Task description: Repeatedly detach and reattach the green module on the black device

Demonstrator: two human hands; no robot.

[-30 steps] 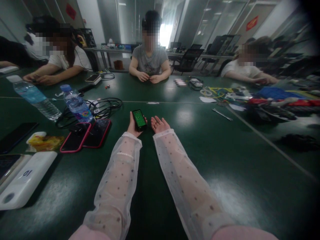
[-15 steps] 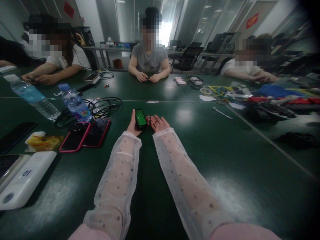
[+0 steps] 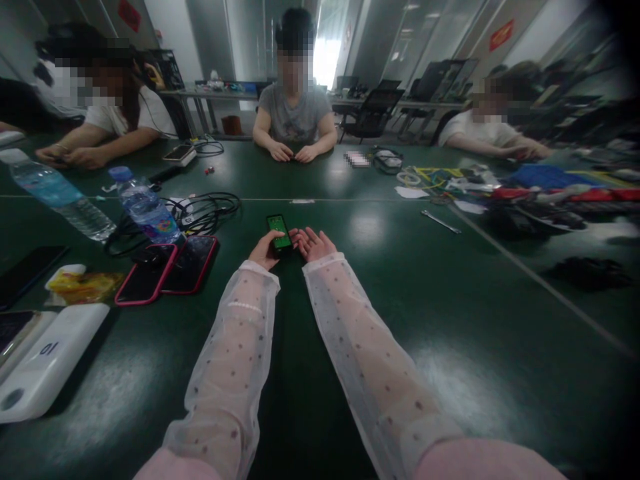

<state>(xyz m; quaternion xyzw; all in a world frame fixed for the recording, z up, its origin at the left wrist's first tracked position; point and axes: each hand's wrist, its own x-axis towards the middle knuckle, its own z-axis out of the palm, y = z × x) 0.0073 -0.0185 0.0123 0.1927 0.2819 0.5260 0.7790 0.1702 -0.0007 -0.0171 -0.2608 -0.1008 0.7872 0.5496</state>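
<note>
A small black phone (image 3: 275, 224) with a lit green screen rests in my left hand (image 3: 263, 249). The left thumb lies across the screen, and fingertips show at the phone's right edge. Just right of the phone is my right hand (image 3: 317, 245), palm up with its fingers loosely spread and nothing in it. Sheer white sleeves with dark dots cover both forearms. Two phones in pink-red cases, a nearer phone (image 3: 146, 275) and another phone (image 3: 191, 265), lie on the table left of my hands.
On the left stand a large water bottle (image 3: 60, 195) and a smaller bottle (image 3: 147, 207) beside black cables (image 3: 215, 210). A white device (image 3: 55, 360) lies nearer. A wrench (image 3: 440, 221) and tangled cables (image 3: 425, 179) are on the right. Several people sit across the green table (image 3: 450, 320).
My left thumb has moved from the phone's left side onto its screen, and the picture on the screen differs. My right hand stays open beside it. The view has shifted slightly.
</note>
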